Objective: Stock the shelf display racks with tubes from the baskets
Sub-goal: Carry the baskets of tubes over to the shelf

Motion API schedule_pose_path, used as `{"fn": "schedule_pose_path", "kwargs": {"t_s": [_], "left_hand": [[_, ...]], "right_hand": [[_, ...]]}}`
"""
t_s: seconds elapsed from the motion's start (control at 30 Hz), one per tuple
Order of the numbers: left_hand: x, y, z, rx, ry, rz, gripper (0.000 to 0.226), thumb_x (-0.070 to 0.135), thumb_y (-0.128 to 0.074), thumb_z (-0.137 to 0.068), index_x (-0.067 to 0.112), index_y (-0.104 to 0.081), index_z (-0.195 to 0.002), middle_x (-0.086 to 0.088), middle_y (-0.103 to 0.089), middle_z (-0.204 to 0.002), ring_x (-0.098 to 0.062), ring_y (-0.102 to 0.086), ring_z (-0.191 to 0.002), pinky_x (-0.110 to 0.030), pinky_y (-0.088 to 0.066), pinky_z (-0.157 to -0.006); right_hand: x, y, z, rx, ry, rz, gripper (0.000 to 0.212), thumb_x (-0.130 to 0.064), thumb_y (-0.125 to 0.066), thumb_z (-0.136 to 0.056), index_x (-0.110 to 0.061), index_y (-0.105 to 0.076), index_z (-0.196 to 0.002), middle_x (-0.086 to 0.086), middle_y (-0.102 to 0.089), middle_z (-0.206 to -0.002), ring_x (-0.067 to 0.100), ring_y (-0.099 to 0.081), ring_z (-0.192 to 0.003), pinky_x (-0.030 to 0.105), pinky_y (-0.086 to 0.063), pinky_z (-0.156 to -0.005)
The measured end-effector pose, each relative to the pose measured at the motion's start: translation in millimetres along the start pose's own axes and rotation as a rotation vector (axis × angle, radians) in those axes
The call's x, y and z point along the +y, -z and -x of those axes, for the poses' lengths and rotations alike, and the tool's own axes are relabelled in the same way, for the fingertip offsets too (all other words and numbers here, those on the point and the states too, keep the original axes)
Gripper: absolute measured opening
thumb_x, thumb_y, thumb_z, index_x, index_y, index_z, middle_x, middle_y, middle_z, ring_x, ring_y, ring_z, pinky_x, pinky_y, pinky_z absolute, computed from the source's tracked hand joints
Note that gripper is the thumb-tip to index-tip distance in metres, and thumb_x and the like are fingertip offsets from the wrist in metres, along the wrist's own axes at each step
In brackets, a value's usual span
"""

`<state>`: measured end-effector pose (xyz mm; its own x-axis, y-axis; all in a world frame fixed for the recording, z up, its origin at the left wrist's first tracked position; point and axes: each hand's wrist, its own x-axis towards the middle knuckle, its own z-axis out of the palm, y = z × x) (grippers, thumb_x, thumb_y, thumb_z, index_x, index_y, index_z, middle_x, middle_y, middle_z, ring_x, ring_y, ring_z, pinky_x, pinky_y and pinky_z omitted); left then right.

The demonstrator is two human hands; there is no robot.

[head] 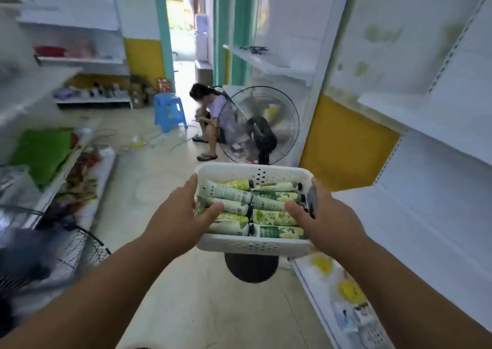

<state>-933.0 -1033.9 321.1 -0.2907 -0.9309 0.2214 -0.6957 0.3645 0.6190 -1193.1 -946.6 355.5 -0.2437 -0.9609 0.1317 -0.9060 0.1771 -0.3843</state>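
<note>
I hold a white perforated plastic basket (255,246) in front of me, above the floor. It is filled with several green and white tubes (277,217) lying in two columns. My left hand (181,218) grips its left side, thumb over the rim and resting on the tubes. My right hand (322,215) grips the right side, thumb also inside on the tubes. White shelf racks (415,213) stand to the right of the basket, their boards bare.
A large floor fan (259,125) stands ahead, its round black base (251,268) below the basket. A person (210,119) squats beside the fan, near a blue stool (170,111). Shelves with goods (80,178) line the left. Another fan's grille (72,247) lies at lower left.
</note>
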Motion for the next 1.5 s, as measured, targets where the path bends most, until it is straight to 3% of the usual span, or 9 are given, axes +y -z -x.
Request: {"fn": "schedule_pose_path", "kwargs": {"t_s": [0.2, 0.3, 0.4, 0.53, 0.73, 0.9, 1.1, 1.3, 1.5], "left_hand": [[-29.4, 23.4, -94.9, 0.197, 0.170, -0.043, 0.061, 0.061, -0.051, -0.084, 0.044, -0.030, -0.140, 0.018, -0.054, -0.108, -0.004, -0.053, -0.089, -0.022, -0.037, -0.064], [-60.1, 35.9, -136.7, 0.269, 0.242, -0.024, 0.052, 0.056, -0.055, -0.086, 0.047, -0.036, -0.133, 0.027, -0.056, -0.104, 0.008, -0.053, -0.089, -0.014, -0.039, -0.067], [-99.9, 52.6, -181.8, 0.357, 0.320, -0.053, 0.060, 0.068, -0.050, -0.080, 0.048, -0.035, -0.134, 0.019, -0.060, -0.112, -0.002, -0.057, -0.094, -0.028, -0.049, -0.076], [-138.5, 88.5, -237.8, 0.427, 0.427, -0.095, 0.049, 0.058, -0.054, -0.084, 0.045, -0.039, -0.129, 0.020, -0.062, -0.108, -0.002, -0.059, -0.089, -0.027, -0.046, -0.071], [-199.1, 142.5, -295.4, 0.527, 0.589, -0.154, 0.048, 0.063, -0.053, -0.081, 0.041, -0.043, -0.123, 0.015, -0.064, -0.106, -0.010, -0.062, -0.090, -0.034, -0.051, -0.075], [-263.2, 167.9, -324.9, 0.659, 0.726, -0.135, 0.045, 0.060, -0.053, -0.085, 0.042, -0.042, -0.125, 0.018, -0.062, -0.112, -0.006, -0.061, -0.093, -0.030, -0.047, -0.075], [-322.7, 215.7, -347.2, 0.787, 0.971, -0.240, 0.058, 0.059, -0.048, -0.089, 0.034, -0.035, -0.139, 0.011, -0.062, -0.111, -0.009, -0.053, -0.087, -0.028, -0.039, -0.070], [-406.7, 269.3, -324.1, 0.909, 1.235, -0.321, 0.084, 0.072, -0.041, -0.083, 0.027, -0.018, -0.149, -0.004, -0.048, -0.141, -0.020, -0.054, -0.117, -0.038, -0.045, -0.091], [-501.6, 332.1, -275.6, 0.996, 1.386, -0.384, 0.086, 0.073, -0.040, -0.082, 0.026, -0.018, -0.151, -0.007, -0.055, -0.123, -0.020, -0.056, -0.101, -0.036, -0.046, -0.080]], "right_hand": [[-26.9, -20.3, -182.8, -0.073, 0.312, -0.020, 0.106, -0.092, -0.018, -0.070, -0.029, -0.005, -0.155, 0.002, -0.050, -0.144, 0.026, -0.056, -0.118, 0.042, -0.050, -0.090], [-57.3, -46.9, -262.5, -0.097, 0.441, -0.049, 0.102, -0.096, -0.017, -0.068, -0.034, -0.017, -0.149, -0.001, -0.058, -0.133, 0.024, -0.060, -0.110, 0.044, -0.052, -0.086], [-94.7, -81.9, -333.5, -0.125, 0.517, -0.108, 0.098, -0.097, -0.018, -0.067, -0.040, -0.019, -0.147, -0.005, -0.058, -0.134, 0.024, -0.059, -0.114, 0.043, -0.050, -0.088], [-156.6, -113.2, -417.2, -0.176, 0.607, -0.128, 0.101, -0.099, -0.016, -0.066, -0.041, -0.018, -0.149, -0.006, -0.053, -0.141, 0.025, -0.054, -0.123, 0.047, -0.047, -0.096], [-259.4, -147.3, -514.7, -0.251, 0.746, -0.111, 0.094, -0.089, -0.022, -0.076, -0.030, -0.020, -0.149, -0.002, -0.052, -0.141, 0.023, -0.055, -0.119, 0.039, -0.047, -0.090], [-352.3, -204.1, -577.5, -0.350, 0.905, -0.112, 0.085, -0.083, -0.030, -0.080, -0.029, -0.025, -0.145, 0.001, -0.059, -0.131, 0.024, -0.058, -0.113, 0.038, -0.047, -0.087], [-483.4, -263.7, -637.0, -0.510, 1.128, -0.160, 0.090, -0.080, -0.031, -0.081, -0.026, -0.018, -0.152, 0.001, -0.048, -0.146, 0.026, -0.050, -0.128, 0.040, -0.042, -0.094], [-626.8, -326.6, -645.2, -0.607, 1.317, -0.149, 0.099, -0.087, -0.026, -0.076, -0.029, -0.008, -0.155, 0.001, -0.039, -0.153, 0.025, -0.046, -0.132, 0.038, -0.042, -0.093], [-765.1, -401.2, -608.1, -0.681, 1.460, -0.122, 0.104, -0.089, -0.021, -0.073, -0.027, -0.006, -0.155, 0.004, -0.045, -0.149, 0.026, -0.050, -0.127, 0.039, -0.046, -0.092]]}}
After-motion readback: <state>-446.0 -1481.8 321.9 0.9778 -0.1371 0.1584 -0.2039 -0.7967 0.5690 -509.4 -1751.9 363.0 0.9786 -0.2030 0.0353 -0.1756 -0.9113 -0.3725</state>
